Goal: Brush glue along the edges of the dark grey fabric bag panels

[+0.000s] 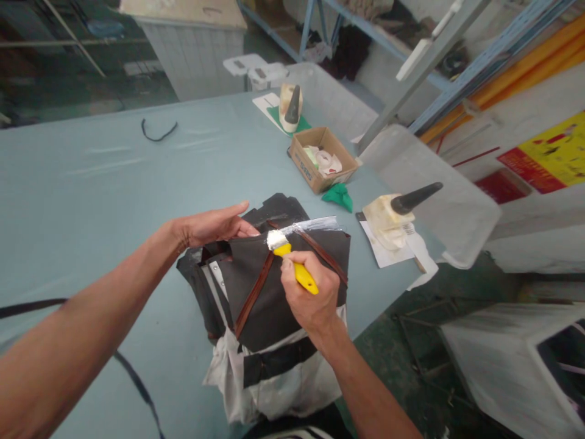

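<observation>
A dark grey bag piece (292,286) with brown strips and pale cloth at its near end lies at the table's front edge. My right hand (313,289) grips a paintbrush (299,271) by its yellow handle. White paste coats the bristles, which touch the bag piece near its far edge. From there a wet white streak (317,225) runs right along that edge. My left hand (217,225) rests at the far left edge, thumb stretched out and apart from the fingers; some fingertips are hidden behind the dark material.
On the blue-covered table (91,201) stand a cardboard box (315,174) with tape rolls, a green cloth (338,196), and two pale containers with dark handles, the nearer container (386,222) on white sheets. A black strip (158,131) lies far left. Clear plastic bins (429,189) adjoin the right edge.
</observation>
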The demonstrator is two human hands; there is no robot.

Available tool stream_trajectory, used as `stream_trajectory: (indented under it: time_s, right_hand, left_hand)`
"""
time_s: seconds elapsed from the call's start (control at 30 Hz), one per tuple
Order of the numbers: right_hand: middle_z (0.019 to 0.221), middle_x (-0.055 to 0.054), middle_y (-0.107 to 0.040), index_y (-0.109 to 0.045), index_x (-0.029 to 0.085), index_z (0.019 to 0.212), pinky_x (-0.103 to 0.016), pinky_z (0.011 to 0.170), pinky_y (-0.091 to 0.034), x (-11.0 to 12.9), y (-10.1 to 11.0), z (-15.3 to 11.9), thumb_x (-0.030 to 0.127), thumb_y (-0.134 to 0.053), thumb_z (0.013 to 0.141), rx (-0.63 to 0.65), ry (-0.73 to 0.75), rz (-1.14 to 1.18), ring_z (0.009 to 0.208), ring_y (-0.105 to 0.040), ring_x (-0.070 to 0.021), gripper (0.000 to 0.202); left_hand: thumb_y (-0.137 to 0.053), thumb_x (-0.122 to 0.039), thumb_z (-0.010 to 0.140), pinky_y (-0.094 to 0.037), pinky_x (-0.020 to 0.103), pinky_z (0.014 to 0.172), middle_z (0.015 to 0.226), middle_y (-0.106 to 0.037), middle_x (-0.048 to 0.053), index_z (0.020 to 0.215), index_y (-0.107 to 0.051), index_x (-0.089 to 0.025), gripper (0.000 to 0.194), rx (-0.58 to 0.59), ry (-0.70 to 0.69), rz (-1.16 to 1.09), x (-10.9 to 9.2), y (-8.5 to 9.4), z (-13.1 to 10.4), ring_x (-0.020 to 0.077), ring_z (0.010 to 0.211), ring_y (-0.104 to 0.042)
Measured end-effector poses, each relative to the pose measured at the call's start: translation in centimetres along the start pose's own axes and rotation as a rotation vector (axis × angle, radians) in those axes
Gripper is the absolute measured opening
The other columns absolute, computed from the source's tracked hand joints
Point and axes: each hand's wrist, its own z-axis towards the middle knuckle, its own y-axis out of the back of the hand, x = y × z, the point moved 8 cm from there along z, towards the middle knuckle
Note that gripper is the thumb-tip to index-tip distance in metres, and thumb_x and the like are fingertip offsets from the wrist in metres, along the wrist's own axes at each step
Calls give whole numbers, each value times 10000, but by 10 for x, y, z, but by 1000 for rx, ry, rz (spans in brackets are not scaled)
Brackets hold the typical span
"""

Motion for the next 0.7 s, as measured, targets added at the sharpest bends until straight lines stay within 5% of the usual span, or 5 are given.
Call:
stream_trajectory:
  time_s: [0.27, 0.5, 0.7]
  right_hand:
    - [754, -7, -744, -654, 204, 854, -250, 656, -523, 50, -35, -12, 202, -542, 1013, 94, 134, 124, 629, -710, -146, 195]
    - [765, -16, -763, -687, 193, 920, -248, 638, -514, 14, -12, -11, 239, -602, 1009, 12, 20, -24, 627, -722, -153, 131]
    - [735, -8, -738, -661, 200, 877, -254, 631, -500, 34, -30, -17, 205, -575, 1005, 48, 99, 32, 599, -698, -147, 155]
  left_hand:
    - [-291, -846, 931, -587, 344, 782, 1015, -803, 140, 1029, -812, -175, 855, -28, -97, -34, -2, 4, 0, 284, 874, -701]
    - [-359, -877, 900, -582, 303, 683, 1103, -773, 104, 1107, -760, -205, 810, -17, -90, -20, -3, 20, 7, 246, 859, -672]
    - [-347, -881, 903, -586, 326, 723, 949, -779, 103, 1089, -725, -184, 815, 7, -69, -63, 8, 16, 5, 225, 761, -679]
